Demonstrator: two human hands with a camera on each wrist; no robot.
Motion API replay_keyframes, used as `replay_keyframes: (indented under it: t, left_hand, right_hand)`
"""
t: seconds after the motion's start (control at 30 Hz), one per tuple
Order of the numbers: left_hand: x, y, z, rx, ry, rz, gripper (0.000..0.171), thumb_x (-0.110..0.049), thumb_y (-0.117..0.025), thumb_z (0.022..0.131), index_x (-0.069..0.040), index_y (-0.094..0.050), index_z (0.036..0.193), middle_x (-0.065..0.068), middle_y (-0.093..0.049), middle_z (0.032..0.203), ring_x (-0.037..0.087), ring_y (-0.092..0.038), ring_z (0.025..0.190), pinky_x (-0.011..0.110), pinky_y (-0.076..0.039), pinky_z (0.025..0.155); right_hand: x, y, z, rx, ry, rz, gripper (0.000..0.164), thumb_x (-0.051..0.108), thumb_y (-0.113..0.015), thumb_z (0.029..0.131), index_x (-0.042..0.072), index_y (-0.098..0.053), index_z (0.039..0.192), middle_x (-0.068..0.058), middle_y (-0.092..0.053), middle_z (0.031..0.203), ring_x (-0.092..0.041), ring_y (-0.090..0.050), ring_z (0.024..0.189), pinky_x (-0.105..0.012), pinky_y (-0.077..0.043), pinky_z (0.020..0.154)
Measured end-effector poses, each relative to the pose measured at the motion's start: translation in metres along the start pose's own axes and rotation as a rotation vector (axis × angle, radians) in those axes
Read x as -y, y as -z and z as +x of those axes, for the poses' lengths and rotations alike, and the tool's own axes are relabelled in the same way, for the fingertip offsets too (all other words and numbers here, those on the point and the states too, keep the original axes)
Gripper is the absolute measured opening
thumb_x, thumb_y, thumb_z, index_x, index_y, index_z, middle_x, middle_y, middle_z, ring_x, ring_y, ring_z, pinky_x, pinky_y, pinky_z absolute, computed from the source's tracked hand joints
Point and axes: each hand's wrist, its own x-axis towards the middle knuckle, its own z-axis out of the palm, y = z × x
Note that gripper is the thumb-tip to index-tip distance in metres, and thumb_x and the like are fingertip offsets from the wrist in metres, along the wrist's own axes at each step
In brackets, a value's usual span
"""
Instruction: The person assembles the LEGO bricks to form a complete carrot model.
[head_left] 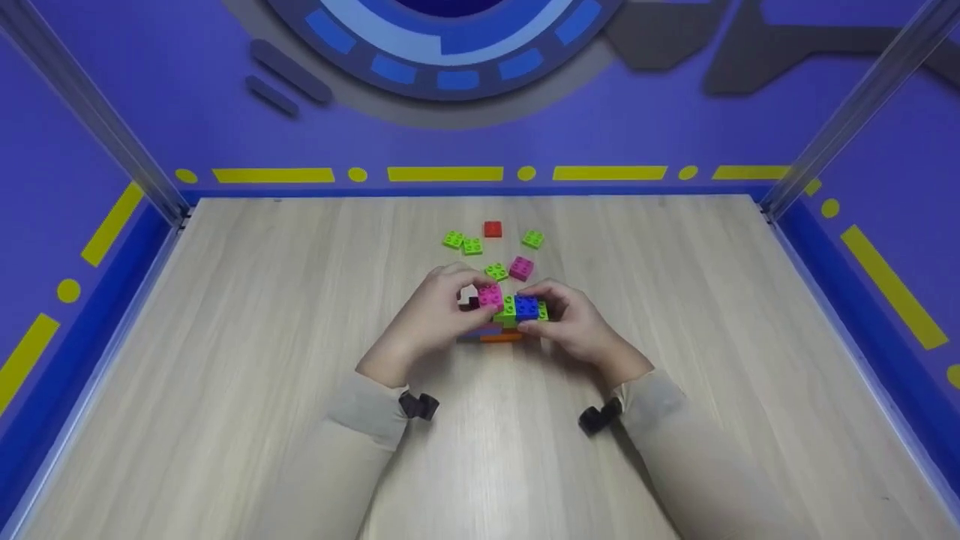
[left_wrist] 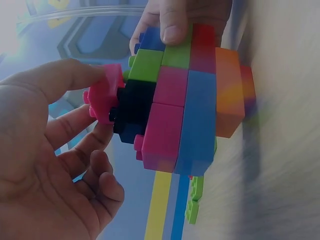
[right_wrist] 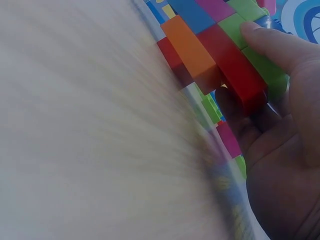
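A stacked structure of toy building bricks [left_wrist: 197,125] stands upright on the table, with red and orange below, then light blue, pink, green and black layers. My left hand [head_left: 431,319] pinches a pink brick [left_wrist: 107,95] between thumb and fingers, right at the studs of the black brick [left_wrist: 134,107] on the top left. The right hand [head_left: 577,326] grips the structure's right end, its thumb on a green brick [right_wrist: 264,67] and fingers behind. A dark blue brick [head_left: 526,307] tops that end, between the right thumb and fingers.
Behind the structure lie loose bricks: a red one [head_left: 493,229], another pink one [head_left: 521,268] and several green ones [head_left: 532,238]. The wooden table [head_left: 262,300] meets a blue-purple wall [head_left: 450,142] at the back, with side panels left and right.
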Motion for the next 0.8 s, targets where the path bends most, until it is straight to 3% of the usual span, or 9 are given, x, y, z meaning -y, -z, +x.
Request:
replay_keyframes:
  t: [0.3,0.6,0.8]
  left_hand:
    - [-0.0001,-0.0026,-0.0012,-0.006,0.023,-0.044,0.028,-0.024,-0.083,0.105,-0.016,-0.083,0.132,0.003,-0.075,0.137,0.029,-0.063,0.139,0.050,-0.054,0.118]
    - [-0.0016,-0.0079,0.0014,-0.011,0.032,-0.013,0.027,-0.026,-0.083,0.105,-0.016,-0.083,0.131,0.001,-0.076,0.140,0.027,-0.061,0.137,0.047,-0.059,0.112]
    - [0.0075,-0.0084,0.0000,-0.002,0.001,-0.029,0.027,-0.024,-0.083,0.105,-0.015,-0.082,0.131,0.004,-0.076,0.139,0.029,-0.062,0.136,0.049,-0.058,0.113]
  right_hand:
    - [-0.0011,0.0019,0.0020,0.006,0.013,-0.009,0.046,0.003,-0.086,0.099,-0.001,-0.068,0.141,-0.018,-0.071,0.141,-0.019,-0.072,0.120,-0.024,-0.061,0.103]
    - [0.0001,0.0019,0.0008,-0.010,0.034,0.006,0.046,0.000,-0.085,0.098,-0.004,-0.068,0.141,-0.018,-0.072,0.141,-0.014,-0.072,0.122,-0.023,-0.061,0.106]
    - [-0.0029,-0.0003,0.0011,-0.008,0.033,0.004,0.046,0.000,-0.085,0.098,-0.004,-0.068,0.140,-0.014,-0.073,0.139,-0.014,-0.073,0.119,-0.023,-0.061,0.103]
